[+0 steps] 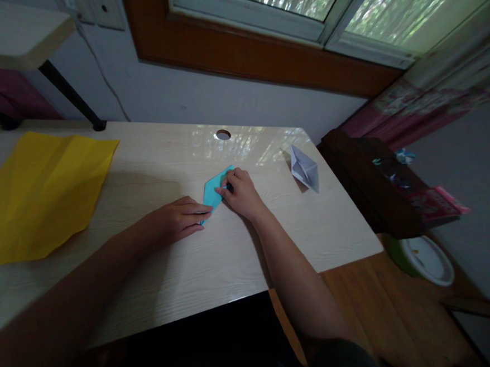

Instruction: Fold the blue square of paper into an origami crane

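Note:
A folded piece of turquoise paper (213,191) lies on the pale wooden table (239,261), its long side slanting up to the right. My left hand (184,218) rests at its lower end, the fingers stretched out and pressing the paper against the tabletop. At the upper right end, my right hand (240,191) has its fingers curled and pinched on the paper's edge. Part of the paper is hidden under both hands. Toward the table's right side stands a folded white paper boat (305,168), apart from my hands.
A large yellow sheet (46,197) covers the table's left side. A round cable hole (223,134) is near the back edge. A raised shelf (24,34) stands at the far left. On the floor to the right is a green and white bin (426,260).

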### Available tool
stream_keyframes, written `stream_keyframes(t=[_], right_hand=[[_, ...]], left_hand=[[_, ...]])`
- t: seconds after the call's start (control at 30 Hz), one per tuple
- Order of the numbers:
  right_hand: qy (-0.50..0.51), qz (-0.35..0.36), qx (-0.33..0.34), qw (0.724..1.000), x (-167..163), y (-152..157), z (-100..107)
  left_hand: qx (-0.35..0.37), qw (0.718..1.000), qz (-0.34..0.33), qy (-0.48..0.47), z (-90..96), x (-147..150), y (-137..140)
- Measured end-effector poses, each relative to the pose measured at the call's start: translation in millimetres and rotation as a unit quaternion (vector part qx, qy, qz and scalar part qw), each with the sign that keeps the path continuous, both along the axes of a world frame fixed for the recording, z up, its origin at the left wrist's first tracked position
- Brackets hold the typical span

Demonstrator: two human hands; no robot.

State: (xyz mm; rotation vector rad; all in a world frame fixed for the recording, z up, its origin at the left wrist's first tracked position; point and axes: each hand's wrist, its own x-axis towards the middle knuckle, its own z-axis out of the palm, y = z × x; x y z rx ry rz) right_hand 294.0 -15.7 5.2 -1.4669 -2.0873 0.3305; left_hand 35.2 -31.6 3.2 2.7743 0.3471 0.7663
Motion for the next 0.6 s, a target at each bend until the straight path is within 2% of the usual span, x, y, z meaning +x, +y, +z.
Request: stream_keyframes(t=[0.6], right_hand=[[-0.028,-0.014,-0.025,0.999,-1.2,0.2,2.9]], left_hand=[[0.007,1.0,-0.004,0.014,6.6,-6.5,-3.2]])
